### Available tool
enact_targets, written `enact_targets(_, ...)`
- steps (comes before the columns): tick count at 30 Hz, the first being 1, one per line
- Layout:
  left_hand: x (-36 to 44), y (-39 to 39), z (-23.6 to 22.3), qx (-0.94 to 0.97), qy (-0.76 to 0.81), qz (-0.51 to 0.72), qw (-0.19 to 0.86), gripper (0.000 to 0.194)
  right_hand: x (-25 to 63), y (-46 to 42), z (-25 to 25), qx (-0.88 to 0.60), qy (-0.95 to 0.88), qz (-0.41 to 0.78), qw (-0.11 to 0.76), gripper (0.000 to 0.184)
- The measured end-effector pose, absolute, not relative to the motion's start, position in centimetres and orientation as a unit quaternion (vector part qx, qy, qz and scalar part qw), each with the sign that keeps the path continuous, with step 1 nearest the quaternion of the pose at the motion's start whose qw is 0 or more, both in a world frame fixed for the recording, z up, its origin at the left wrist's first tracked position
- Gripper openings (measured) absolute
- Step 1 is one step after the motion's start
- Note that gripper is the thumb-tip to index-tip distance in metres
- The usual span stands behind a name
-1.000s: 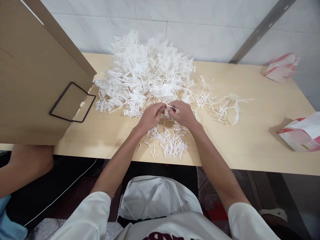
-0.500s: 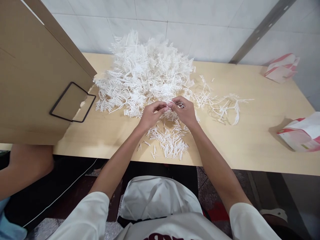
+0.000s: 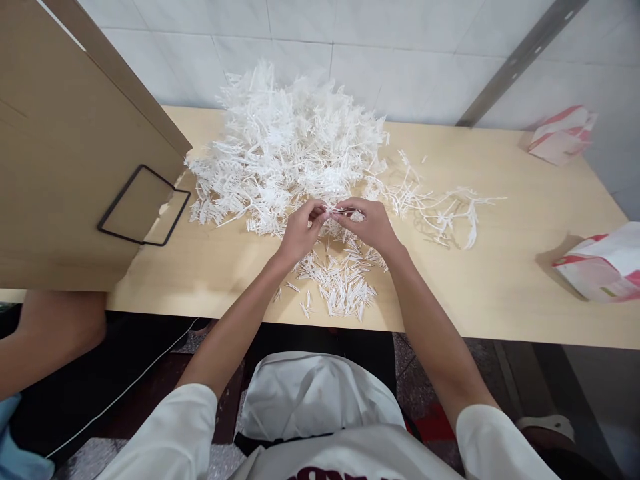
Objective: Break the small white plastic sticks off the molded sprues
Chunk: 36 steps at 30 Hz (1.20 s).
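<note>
My left hand (image 3: 301, 230) and my right hand (image 3: 369, 223) meet at the front of a large heap of white, branching plastic sprues (image 3: 295, 140). Both sets of fingers are pinched on a small white sprue (image 3: 331, 209), mostly hidden between the fingertips. More white bits show under the right palm. Just below the hands, nearer the table's front edge, lies a loose pile of short, thin white sticks (image 3: 345, 290). To the right of the heap, longer bare white stems (image 3: 450, 210) are scattered.
A cardboard panel (image 3: 75, 160) with a black wire frame (image 3: 145, 205) stands at the left of the wooden table (image 3: 480, 287). Another person's arm (image 3: 60, 333) is below it. Two red-and-white paper bags (image 3: 563, 135) are at the right. A tiled wall (image 3: 400, 60) runs behind.
My right hand has shifted slightly down and outward, its fingers now stretched flatter. The left hand stays nearly in place. The heap and piles look the same.
</note>
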<state>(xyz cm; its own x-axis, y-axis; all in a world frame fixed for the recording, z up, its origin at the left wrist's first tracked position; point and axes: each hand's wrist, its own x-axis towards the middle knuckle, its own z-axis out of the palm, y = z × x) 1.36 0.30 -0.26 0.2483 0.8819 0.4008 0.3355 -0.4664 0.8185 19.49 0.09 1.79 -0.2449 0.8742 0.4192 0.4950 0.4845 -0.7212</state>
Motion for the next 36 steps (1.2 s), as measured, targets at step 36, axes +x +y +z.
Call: enact_targets(36, 1.3, -0.2, 0.9, 0.701, 0.435, 0.481, 0.297, 0.029, 18.4, 0.1, 2.0, -0.462, -0.638, 0.353, 0.506, 0.034)
